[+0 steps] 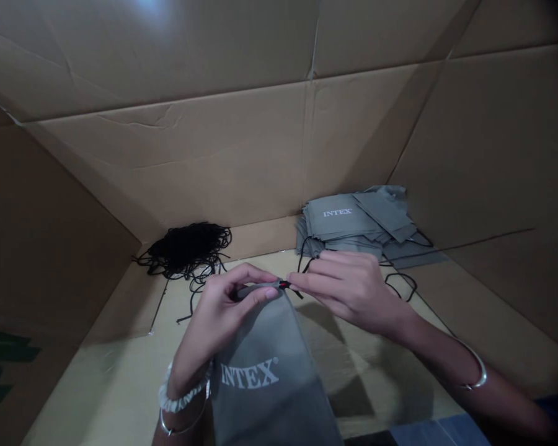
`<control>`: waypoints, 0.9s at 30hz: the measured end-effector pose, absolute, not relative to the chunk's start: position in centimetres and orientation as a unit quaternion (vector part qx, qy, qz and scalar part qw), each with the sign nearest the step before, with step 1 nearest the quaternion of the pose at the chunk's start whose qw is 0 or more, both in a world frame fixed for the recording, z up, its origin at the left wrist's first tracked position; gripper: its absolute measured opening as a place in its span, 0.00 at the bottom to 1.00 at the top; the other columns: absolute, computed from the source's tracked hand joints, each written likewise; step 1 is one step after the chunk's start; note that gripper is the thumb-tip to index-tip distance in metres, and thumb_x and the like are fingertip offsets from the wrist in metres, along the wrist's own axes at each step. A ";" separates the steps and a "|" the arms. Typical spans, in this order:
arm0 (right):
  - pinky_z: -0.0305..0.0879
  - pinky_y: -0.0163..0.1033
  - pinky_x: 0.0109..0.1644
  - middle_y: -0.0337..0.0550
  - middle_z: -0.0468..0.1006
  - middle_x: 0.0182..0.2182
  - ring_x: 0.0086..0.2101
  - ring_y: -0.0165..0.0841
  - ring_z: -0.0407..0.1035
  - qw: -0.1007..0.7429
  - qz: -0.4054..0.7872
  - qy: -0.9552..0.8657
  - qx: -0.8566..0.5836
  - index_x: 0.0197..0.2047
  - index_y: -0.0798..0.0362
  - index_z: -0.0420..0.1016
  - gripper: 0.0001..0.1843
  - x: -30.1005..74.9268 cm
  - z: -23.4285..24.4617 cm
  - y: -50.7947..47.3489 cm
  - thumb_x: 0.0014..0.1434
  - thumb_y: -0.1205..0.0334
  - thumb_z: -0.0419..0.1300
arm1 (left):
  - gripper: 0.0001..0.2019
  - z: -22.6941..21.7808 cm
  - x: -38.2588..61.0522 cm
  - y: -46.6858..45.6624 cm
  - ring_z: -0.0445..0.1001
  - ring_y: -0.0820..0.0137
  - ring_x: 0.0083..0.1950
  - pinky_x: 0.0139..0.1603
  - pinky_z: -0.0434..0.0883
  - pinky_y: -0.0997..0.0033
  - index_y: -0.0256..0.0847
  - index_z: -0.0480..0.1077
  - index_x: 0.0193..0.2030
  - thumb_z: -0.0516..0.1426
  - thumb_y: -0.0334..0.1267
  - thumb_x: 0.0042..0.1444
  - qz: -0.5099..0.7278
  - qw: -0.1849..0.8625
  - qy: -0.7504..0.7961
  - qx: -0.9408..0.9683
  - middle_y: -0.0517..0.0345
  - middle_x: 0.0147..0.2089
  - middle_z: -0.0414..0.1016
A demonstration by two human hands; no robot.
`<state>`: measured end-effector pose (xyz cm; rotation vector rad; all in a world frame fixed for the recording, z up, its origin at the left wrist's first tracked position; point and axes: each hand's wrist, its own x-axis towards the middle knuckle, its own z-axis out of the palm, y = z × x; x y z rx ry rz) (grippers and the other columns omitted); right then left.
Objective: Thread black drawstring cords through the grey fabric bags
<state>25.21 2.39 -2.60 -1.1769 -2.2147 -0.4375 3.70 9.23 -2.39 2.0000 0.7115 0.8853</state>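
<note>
A grey fabric bag (pixel 265 371) printed INTEX lies in front of me, its top corner raised. My left hand (pixel 223 316) pinches that top hem between thumb and fingers. My right hand (pixel 348 288) is closed in a pinch on a small red-and-black tip (pixel 284 285) of a black cord at the hem opening. The cord (pixel 400 282) trails off to the right behind my right hand. Both wrists wear bangles, and the left also has a white scrunchie.
A pile of grey INTEX bags (pixel 353 217) lies at the back right. A tangle of black cords (pixel 190 248) sits at the back left. Brown cardboard walls (pixel 214 155) enclose the pale work surface (pixel 121 378) on three sides.
</note>
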 end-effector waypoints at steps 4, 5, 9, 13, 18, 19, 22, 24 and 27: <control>0.45 0.37 0.26 0.33 0.71 0.20 0.23 0.28 0.55 0.316 -0.280 -0.829 -0.368 0.36 0.50 0.78 0.09 25.5 -2.5 2.7 0.65 0.69 0.57 | 0.03 -2.2 3.8 9.0 0.78 0.76 0.37 0.40 0.74 0.81 0.42 0.78 0.37 0.65 0.34 0.55 0.333 0.474 0.288 0.763 0.61 0.36 0.81; 0.44 0.37 0.26 0.33 0.70 0.19 0.22 0.28 0.54 0.325 -0.296 -0.826 -0.352 0.34 0.51 0.77 0.08 25.4 -2.5 2.7 0.64 0.69 0.58 | 0.03 -2.1 3.9 8.8 0.78 0.76 0.37 0.40 0.74 0.81 0.42 0.78 0.37 0.65 0.34 0.55 0.331 0.487 0.292 0.754 0.61 0.36 0.80; 0.44 0.36 0.25 0.30 0.66 0.17 0.22 0.28 0.53 0.327 -0.316 -0.827 -0.330 0.28 0.51 0.72 0.09 25.2 -2.7 3.0 0.59 0.70 0.63 | 0.03 -2.1 4.3 8.5 0.78 0.76 0.38 0.41 0.74 0.81 0.42 0.78 0.36 0.65 0.34 0.54 0.325 0.506 0.290 0.745 0.62 0.34 0.80; 0.44 0.37 0.25 0.30 0.65 0.17 0.22 0.28 0.53 0.325 -0.309 -0.832 -0.326 0.29 0.51 0.71 0.09 25.3 -3.0 3.0 0.60 0.71 0.62 | 0.03 -2.3 4.5 8.5 0.78 0.76 0.38 0.41 0.73 0.81 0.43 0.78 0.37 0.65 0.35 0.55 0.322 0.494 0.293 0.753 0.62 0.34 0.80; 0.50 0.37 0.27 0.36 0.74 0.24 0.24 0.30 0.59 0.317 -0.189 -0.850 -0.377 0.44 0.55 0.74 0.09 25.7 -3.1 2.0 0.66 0.69 0.53 | 0.06 -2.2 4.1 8.4 0.78 0.77 0.38 0.39 0.73 0.82 0.44 0.76 0.40 0.65 0.36 0.55 0.323 0.465 0.267 0.779 0.64 0.37 0.80; 0.53 0.37 0.28 0.38 0.76 0.27 0.25 0.30 0.62 0.322 -0.151 -0.845 -0.399 0.46 0.56 0.72 0.09 25.8 -3.1 1.7 0.66 0.68 0.52 | 0.07 -2.1 4.0 8.3 0.78 0.77 0.39 0.39 0.73 0.82 0.44 0.76 0.41 0.65 0.36 0.55 0.325 0.448 0.265 0.790 0.64 0.38 0.80; 0.59 0.36 0.34 0.41 0.79 0.34 0.32 0.31 0.71 0.335 -0.036 -0.817 -0.467 0.48 0.56 0.68 0.09 25.9 -2.9 1.1 0.67 0.64 0.53 | 0.08 -2.2 3.8 8.2 0.78 0.76 0.40 0.41 0.73 0.80 0.45 0.74 0.43 0.65 0.36 0.56 0.326 0.367 0.254 0.833 0.64 0.40 0.80; 0.60 0.36 0.36 0.41 0.80 0.36 0.34 0.32 0.74 0.318 0.037 -0.809 -0.493 0.50 0.55 0.65 0.10 25.9 -2.7 0.9 0.68 0.62 0.52 | 0.08 -2.3 3.7 8.2 0.78 0.77 0.38 0.39 0.72 0.80 0.45 0.73 0.44 0.63 0.35 0.58 0.320 0.309 0.235 0.864 0.64 0.39 0.80; 0.58 0.36 0.34 0.40 0.80 0.35 0.32 0.33 0.73 0.268 0.134 -0.798 -0.523 0.52 0.52 0.62 0.10 25.7 -2.3 1.0 0.69 0.59 0.50 | 0.08 -2.7 3.9 8.1 0.78 0.77 0.35 0.36 0.71 0.79 0.43 0.72 0.46 0.61 0.33 0.60 0.313 0.244 0.196 0.897 0.63 0.38 0.80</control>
